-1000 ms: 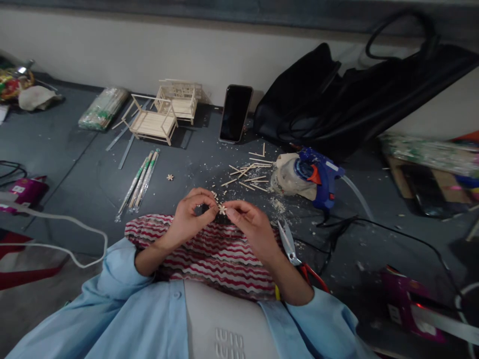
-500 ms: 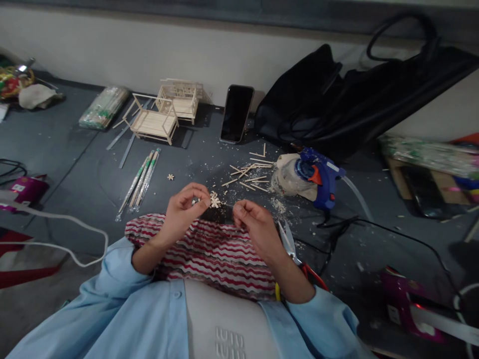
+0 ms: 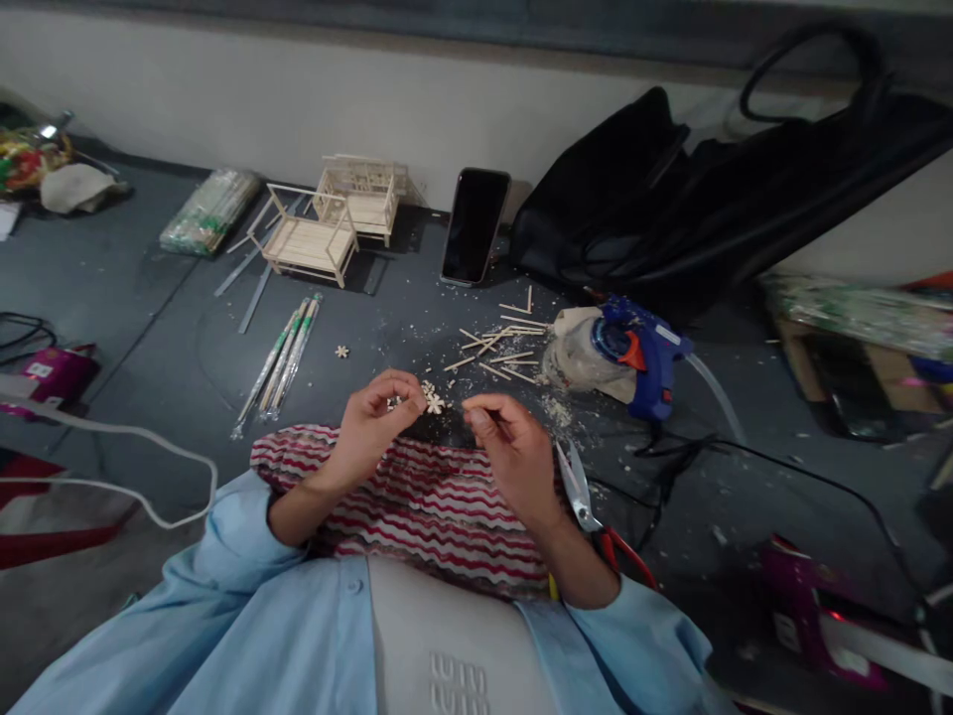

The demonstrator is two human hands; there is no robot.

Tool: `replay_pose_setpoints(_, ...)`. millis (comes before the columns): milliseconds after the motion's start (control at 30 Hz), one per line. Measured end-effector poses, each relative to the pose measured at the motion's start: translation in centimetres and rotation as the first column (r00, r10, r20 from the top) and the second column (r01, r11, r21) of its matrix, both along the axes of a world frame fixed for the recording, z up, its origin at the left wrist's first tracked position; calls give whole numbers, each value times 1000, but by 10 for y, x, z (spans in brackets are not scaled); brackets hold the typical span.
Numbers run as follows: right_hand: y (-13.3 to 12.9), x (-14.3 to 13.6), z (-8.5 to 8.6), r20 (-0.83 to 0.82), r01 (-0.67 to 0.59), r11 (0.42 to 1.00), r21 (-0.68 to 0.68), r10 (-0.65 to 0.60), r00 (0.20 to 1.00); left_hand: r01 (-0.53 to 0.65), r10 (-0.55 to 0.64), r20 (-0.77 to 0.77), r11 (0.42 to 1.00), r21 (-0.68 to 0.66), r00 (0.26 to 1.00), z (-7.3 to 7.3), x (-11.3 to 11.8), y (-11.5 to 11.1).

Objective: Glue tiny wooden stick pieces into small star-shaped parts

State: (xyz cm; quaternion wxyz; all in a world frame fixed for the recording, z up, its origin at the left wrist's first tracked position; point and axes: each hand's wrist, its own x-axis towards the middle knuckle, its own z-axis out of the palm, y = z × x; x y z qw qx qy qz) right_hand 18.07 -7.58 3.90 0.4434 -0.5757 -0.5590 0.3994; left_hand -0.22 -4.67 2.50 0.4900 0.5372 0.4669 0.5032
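Observation:
My left hand [image 3: 381, 419] is closed in a pinch, holding a small flower-shaped piece of pale wood [image 3: 435, 401] at its fingertips. Just to the right, my right hand [image 3: 513, 447] has thumb and forefinger pressed together; whatever is between them is too small to make out. The hands are a short gap apart, above the near table edge and a striped red-and-white cloth [image 3: 439, 511]. Tiny wood bits lie behind the left fingers, partly hidden. A similar small flower piece [image 3: 341, 351] rests on the table farther left.
Thin cut sticks [image 3: 495, 343] lie beside a blue glue gun [image 3: 655, 357] and a plastic jar [image 3: 581, 353]. Red-handled scissors [image 3: 579, 492] lie by my right wrist. Miniature stick furniture [image 3: 313, 243], wrapped sticks [image 3: 279, 357], a phone [image 3: 475, 226] and a black bag [image 3: 596, 189] stand farther back.
My left hand has shifted slightly right with the flower piece. My right fingers have risen a little and tilted toward it, narrowing the gap.

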Motion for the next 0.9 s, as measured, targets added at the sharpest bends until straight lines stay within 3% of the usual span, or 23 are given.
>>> replay_pose_setpoints(100, 1, 3, -4, -46, 86, 996, 26, -84, 995, 15, 14, -179, 987, 157, 984, -1, -2, -1)
replay_pose_setpoints(200, 4, 6, -5, -228, 189, 981, 49, -173, 958, 28, 28, -261, 977, 210, 965, -1, -2, -2)
replay_pose_setpoints(333, 8, 7, 2, -553, 237, 971, -4, -200, 809, 52, 10, -262, 972, 229, 965, 0, -2, -2)
replay_pose_setpoints(400, 9, 6, 5, -622, 197, 979, -48, -184, 761, 73, -8, -265, 969, 234, 964, 0, -2, -2)
replay_pose_setpoints(467, 8, 4, 4, -591, 134, 988, -80, -156, 791, 88, -22, -267, 967, 239, 963, 1, -1, -3)
replay_pose_setpoints(600, 6, 1, -4, -327, -6, 994, -113, -31, 944, 122, -47, -290, 961, 246, 956, 4, 0, -4)
replay_pose_setpoints(700, 5, 0, -9, -214, -95, 982, -166, 58, 975, 106, 6, -379, 957, 272, 925, 5, -11, 7)
replay_pose_setpoints(800, 5, 0, -10, -121, -125, 973, -194, 102, 987, -80, 244, -522, 945, 317, 817, -2, -37, 29)
replay_pose_setpoints(900, 4, -1, -10, -50, -109, 975, -192, 101, 994, -208, 362, -651, 930, 304, 667, -14, -68, 50)
